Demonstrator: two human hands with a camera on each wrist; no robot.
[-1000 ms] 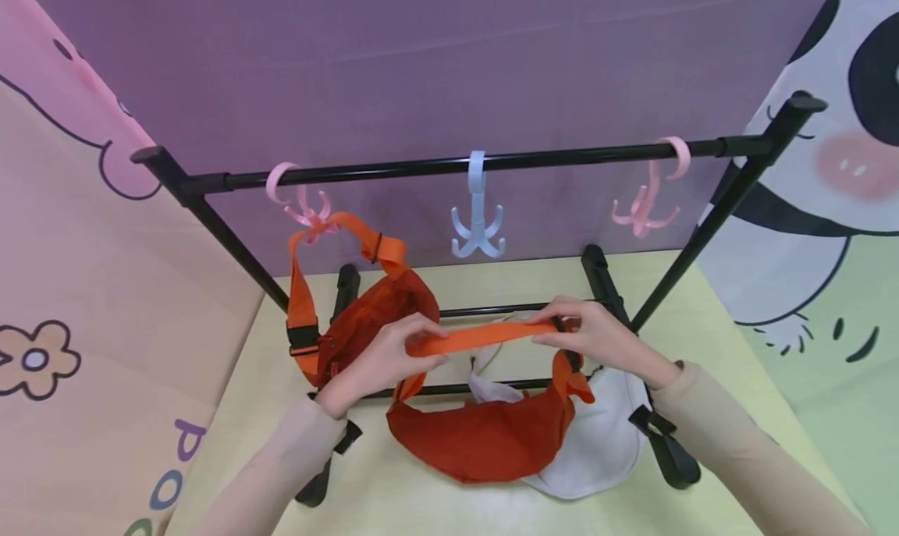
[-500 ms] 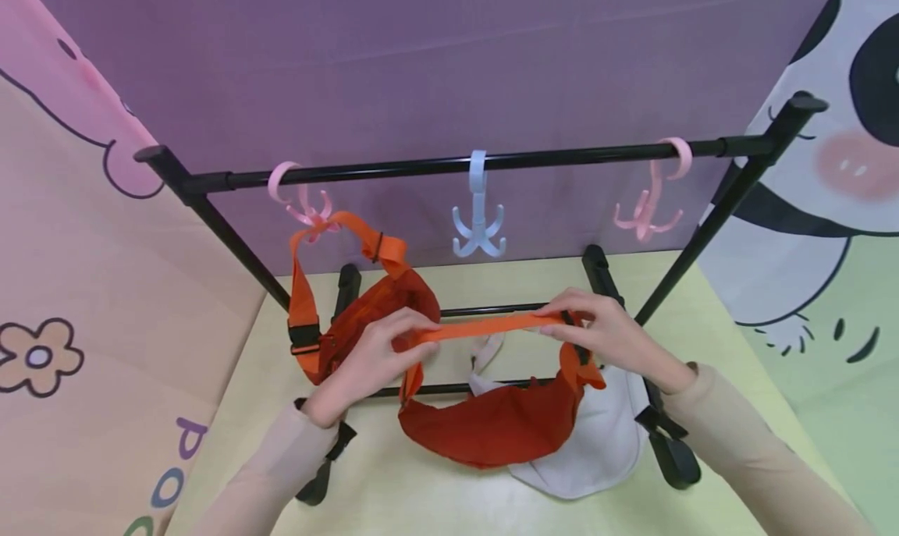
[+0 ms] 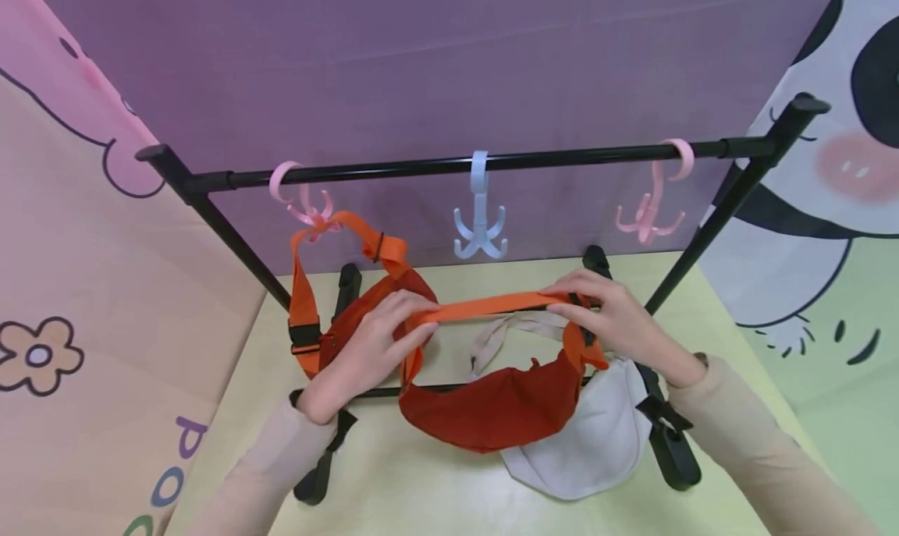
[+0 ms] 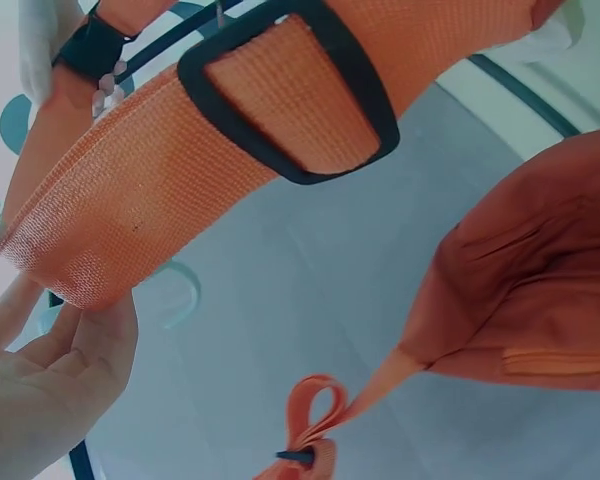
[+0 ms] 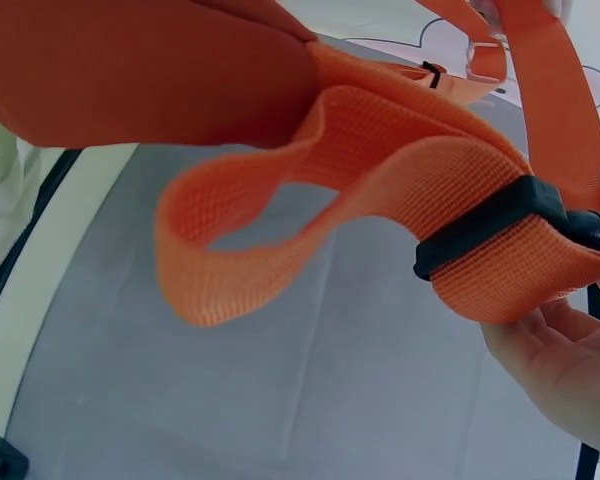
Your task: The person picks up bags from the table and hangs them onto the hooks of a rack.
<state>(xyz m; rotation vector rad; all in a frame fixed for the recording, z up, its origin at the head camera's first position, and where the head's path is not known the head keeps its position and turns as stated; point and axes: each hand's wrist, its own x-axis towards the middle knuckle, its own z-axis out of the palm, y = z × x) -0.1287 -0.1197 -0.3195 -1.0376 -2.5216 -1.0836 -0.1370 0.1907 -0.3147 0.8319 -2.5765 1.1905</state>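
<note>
An orange strap point(image 3: 492, 307) is stretched between both hands, with its red-orange waist bag point(image 3: 492, 408) hanging below. The left hand point(image 3: 375, 341) pinches the strap's left end; in the left wrist view the fingers of that hand point(image 4: 65, 370) hold the webbing point(image 4: 150, 180), beside a black slider point(image 4: 385, 100). At the strap's right end, the right hand point(image 3: 607, 317) grips it by a black buckle. The right wrist view has this hand point(image 5: 570, 360) under the buckle point(image 5: 490, 225), a loose orange loop point(image 5: 220, 275) to its left.
A black rack bar point(image 3: 393, 169) carries a pink hook point(image 3: 646, 216) at right, a blue hook point(image 3: 480, 224) at centre and another pink hook point(image 3: 309, 208) at left. A second orange bag point(image 3: 351, 310) hangs from the left hook. A white bag point(image 3: 590, 442) lies on the table point(image 3: 407, 473).
Both hands have moved up and slightly away with the stretched strap, and the held bag has risen with them. More of the white bag and its strap shows.
</note>
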